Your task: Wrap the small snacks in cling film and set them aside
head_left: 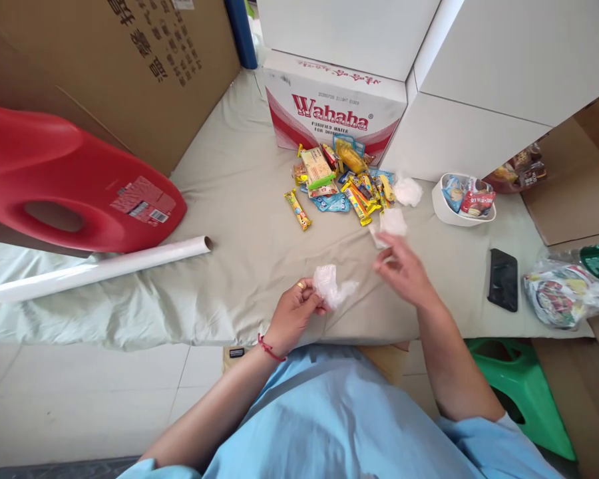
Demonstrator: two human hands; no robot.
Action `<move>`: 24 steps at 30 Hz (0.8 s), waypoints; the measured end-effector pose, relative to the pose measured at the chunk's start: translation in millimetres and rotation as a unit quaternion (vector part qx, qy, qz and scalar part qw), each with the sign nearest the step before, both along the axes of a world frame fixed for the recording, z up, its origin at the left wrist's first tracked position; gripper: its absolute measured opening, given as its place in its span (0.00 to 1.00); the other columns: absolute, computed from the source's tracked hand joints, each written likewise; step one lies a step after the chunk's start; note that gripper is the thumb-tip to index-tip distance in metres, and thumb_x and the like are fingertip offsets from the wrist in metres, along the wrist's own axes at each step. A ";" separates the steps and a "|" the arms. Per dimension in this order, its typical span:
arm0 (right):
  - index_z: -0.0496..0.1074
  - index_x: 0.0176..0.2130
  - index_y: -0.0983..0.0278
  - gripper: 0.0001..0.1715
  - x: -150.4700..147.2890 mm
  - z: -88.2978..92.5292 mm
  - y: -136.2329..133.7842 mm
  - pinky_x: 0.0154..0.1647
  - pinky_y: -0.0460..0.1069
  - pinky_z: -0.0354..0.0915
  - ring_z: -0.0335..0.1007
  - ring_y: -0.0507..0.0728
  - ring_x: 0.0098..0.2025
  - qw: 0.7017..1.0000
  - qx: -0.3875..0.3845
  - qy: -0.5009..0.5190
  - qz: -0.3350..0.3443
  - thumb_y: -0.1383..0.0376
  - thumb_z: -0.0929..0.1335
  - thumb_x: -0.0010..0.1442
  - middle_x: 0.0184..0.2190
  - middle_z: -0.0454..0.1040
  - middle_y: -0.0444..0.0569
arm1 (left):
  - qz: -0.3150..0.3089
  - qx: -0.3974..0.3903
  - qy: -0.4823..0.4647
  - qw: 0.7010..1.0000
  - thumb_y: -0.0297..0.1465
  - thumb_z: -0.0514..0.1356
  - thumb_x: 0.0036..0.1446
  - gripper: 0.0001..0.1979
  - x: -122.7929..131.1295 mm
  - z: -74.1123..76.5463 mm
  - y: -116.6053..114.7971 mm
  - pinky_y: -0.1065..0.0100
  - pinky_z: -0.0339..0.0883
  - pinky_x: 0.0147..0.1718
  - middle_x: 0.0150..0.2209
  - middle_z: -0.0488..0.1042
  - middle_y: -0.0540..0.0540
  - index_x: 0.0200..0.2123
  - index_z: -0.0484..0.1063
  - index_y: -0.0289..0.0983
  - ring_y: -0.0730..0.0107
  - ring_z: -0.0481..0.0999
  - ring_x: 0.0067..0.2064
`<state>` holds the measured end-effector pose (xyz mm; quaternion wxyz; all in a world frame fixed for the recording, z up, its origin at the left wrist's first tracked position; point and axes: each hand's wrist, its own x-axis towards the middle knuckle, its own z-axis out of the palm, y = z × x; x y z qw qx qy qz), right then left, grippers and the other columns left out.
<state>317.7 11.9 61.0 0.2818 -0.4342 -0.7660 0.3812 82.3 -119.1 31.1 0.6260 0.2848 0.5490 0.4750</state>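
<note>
My left hand (298, 307) pinches a crumpled clear plastic bag (331, 286) above the cloth, near its front edge. To the right, my right hand (403, 268) hovers with its fingers apart and slightly curled, a little blurred. Its fingertips are at the lower edge of a folded white plastic bag (393, 223); whether they touch it I cannot tell. Another crumpled whitish bag (408, 191) lies just behind. Beyond my hands is a pile of wrapped snacks (362, 193), and one yellow snack bar (298, 209) lies apart at its left.
A Wahaba-style water carton (334, 110) stands behind the snacks. Rightward are a white bowl (442, 206) with packets, a black phone-like object (503, 279) and a bagged item (554, 296). A red jug (94, 173) and a white roll (104, 269) lie left. A green stool (534, 392) stands below.
</note>
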 end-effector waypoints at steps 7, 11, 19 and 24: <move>0.79 0.38 0.58 0.11 -7.9 -23.4 -58.4 0.34 0.50 0.72 0.75 0.55 0.29 0.987 -0.148 0.067 0.004 0.54 0.72 0.63 0.28 0.78 0.44 | 0.021 0.015 0.060 0.998 0.49 0.69 0.53 0.21 -3.6 0.7 8.0 0.71 0.63 0.25 0.26 0.76 0.51 0.32 0.67 0.40 0.73 0.73 0.26; 0.76 0.49 0.59 0.24 18.6 -26.3 -43.3 0.31 0.51 0.74 0.73 0.53 0.27 0.957 -0.194 0.152 -0.153 0.47 0.73 0.61 0.31 0.77 0.45 | 0.050 -0.009 0.038 0.998 0.52 0.71 0.49 0.26 -4.9 0.9 7.7 0.72 0.58 0.23 0.31 0.81 0.48 0.31 0.63 0.40 0.74 0.71 0.24; 0.77 0.46 0.63 0.28 -14.7 -3.0 -67.5 0.21 0.45 0.64 0.65 0.49 0.24 0.962 -0.205 0.114 -0.138 0.42 0.69 0.63 0.36 0.78 0.50 | -0.002 0.024 0.113 0.993 0.56 0.61 0.59 0.25 10.9 8.4 3.5 0.70 0.58 0.25 0.22 0.74 0.51 0.30 0.72 0.38 0.73 0.67 0.22; 0.71 0.32 0.62 0.29 -52.1 -8.0 -80.3 0.19 0.43 0.56 0.55 0.47 0.20 0.906 -0.350 0.222 -0.080 0.40 0.74 0.55 0.19 0.63 0.38 | -0.089 0.095 0.233 0.964 0.52 0.55 0.66 0.24 8.9 8.4 -3.1 0.68 0.61 0.28 0.20 0.71 0.51 0.30 0.75 0.39 0.71 0.68 0.24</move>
